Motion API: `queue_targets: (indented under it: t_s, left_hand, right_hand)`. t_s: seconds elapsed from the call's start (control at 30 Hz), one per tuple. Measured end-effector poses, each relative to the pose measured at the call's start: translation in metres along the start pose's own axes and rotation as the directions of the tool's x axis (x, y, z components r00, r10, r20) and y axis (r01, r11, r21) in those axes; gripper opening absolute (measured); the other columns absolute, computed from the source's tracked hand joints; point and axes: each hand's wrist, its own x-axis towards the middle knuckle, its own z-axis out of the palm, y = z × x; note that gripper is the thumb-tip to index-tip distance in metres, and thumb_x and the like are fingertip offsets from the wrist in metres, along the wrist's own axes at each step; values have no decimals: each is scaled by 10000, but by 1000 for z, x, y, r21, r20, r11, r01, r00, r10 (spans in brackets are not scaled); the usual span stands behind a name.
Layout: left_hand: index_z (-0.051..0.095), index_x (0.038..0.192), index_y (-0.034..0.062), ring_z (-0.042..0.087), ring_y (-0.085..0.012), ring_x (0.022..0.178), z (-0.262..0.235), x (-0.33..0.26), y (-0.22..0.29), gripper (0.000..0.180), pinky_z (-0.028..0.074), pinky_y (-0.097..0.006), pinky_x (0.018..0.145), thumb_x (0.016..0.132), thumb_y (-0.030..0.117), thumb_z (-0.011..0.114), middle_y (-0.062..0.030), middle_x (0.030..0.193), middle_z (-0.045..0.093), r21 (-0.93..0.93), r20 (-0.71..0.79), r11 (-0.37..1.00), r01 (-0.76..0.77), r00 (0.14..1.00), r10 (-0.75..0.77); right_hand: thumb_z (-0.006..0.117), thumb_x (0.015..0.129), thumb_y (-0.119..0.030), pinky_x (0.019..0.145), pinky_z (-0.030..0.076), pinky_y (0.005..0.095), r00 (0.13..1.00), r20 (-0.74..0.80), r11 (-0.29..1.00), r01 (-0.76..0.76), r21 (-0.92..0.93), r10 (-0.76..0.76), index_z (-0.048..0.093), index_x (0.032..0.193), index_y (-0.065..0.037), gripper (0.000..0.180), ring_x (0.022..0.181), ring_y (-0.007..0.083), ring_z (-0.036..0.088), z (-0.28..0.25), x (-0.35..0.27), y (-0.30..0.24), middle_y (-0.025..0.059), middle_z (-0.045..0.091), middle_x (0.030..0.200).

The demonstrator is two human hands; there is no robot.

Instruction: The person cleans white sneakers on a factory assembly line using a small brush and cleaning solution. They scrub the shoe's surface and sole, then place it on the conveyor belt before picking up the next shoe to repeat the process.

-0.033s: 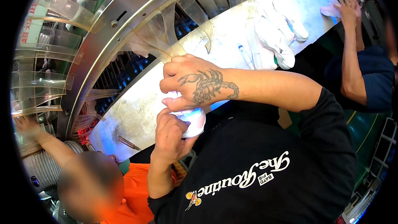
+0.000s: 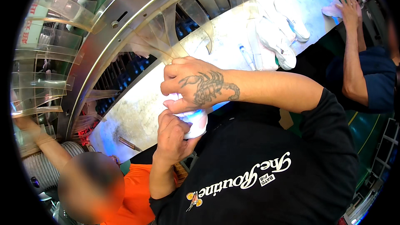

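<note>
Hands close together: your left hand (image 2: 173, 135) grips the small white shoe (image 2: 196, 124) from below, your right hand (image 2: 191, 84) clamps its top—keep it steady above the pale scuffed surface (image 2: 137, 112).

White shoes (image 2: 277, 37) on pale worktable (image 2: 137, 112), well beyond fingers. Pen-like tool (image 2: 246, 56) beside them. Clear plastic flaps (image 2: 50, 79) on curved metal frame (image 2: 121, 41) farther out. Co-worker in orange shirt (image 2: 133, 196) below; another's arm (image 2: 354, 58) far right.
</note>
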Motion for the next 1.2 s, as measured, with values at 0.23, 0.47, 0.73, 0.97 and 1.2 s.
queue_targets:
  t_s: [0.23,0.47,0.73,0.97,1.2]
  left_hand:
    - [654,1068,60,654,-339,1016,2,1,-11,541,549,-458,961,670,144,1010,-114,1036,681,44,-145,987,157,978,-149]
    - [641,1051,48,531,-419,1414,22,-11,-49,544,480,-572,1158,660,94,1017,-214,1443,548,-319,-291,937,145,926,-242]
    - [521,1067,56,212,-529,1655,50,-15,-2,543,262,-671,1315,795,92,989,-231,1626,385,-635,-336,771,50,880,-334]
    - [652,1131,33,525,-346,1327,88,-71,19,640,486,-475,1100,724,321,1054,-209,1437,475,-525,-97,692,495,773,-627]
    - [625,1056,22,415,-522,1529,97,-58,1,652,437,-611,1212,753,446,1017,-198,1464,416,-523,-193,811,260,891,-410]
  right_hand:
    - [791,962,-404,828,580,449,984,-120,979,-114,167,135,752,1109,-43,392,949,333,708,2,4,16,165,702,1066]
    - [824,914,-223,967,546,421,887,-423,978,-117,175,182,665,1263,17,453,1139,337,634,-7,-7,6,189,653,1222]
    - [894,774,-108,1054,559,437,983,-11,944,-172,281,182,650,1355,-53,633,1301,410,598,-4,-87,-45,221,477,1481]
    - [929,807,-160,1038,532,409,891,259,781,-451,432,372,636,1216,-41,516,1271,352,569,13,-135,-51,205,489,1441]
    - [953,780,-161,996,559,424,923,246,855,-371,364,296,606,1201,-34,560,1251,370,585,8,-133,-48,207,512,1425]
